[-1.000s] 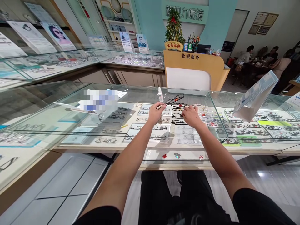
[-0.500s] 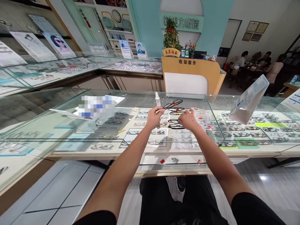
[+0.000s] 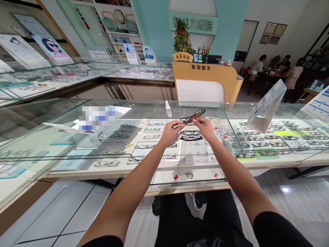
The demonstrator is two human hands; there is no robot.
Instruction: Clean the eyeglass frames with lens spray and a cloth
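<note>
Above the glass counter, my left hand (image 3: 171,133) is closed on the left end of a pair of black eyeglasses (image 3: 187,119). The frame points up and to the right, with an orange-red patch on it. My right hand (image 3: 205,129) is closed too, its thumb and fingers pinching the same eyeglasses near their middle. Just below the hands, black eyeglass frames (image 3: 191,138) lie in a row. Beyond my left hand stands a white spray bottle (image 3: 168,109).
The glass display counter (image 3: 144,105) holds rows of eyeglasses (image 3: 272,138). A tilted sign stand (image 3: 266,106) stands to the right and an open white leaflet (image 3: 64,128) to the left. Small red packets (image 3: 175,177) lie near the front edge. Several people sit at the back right.
My right hand has moved up from the lower row of frames to the eyeglasses in my left hand and now grips them. The view has shifted slightly.
</note>
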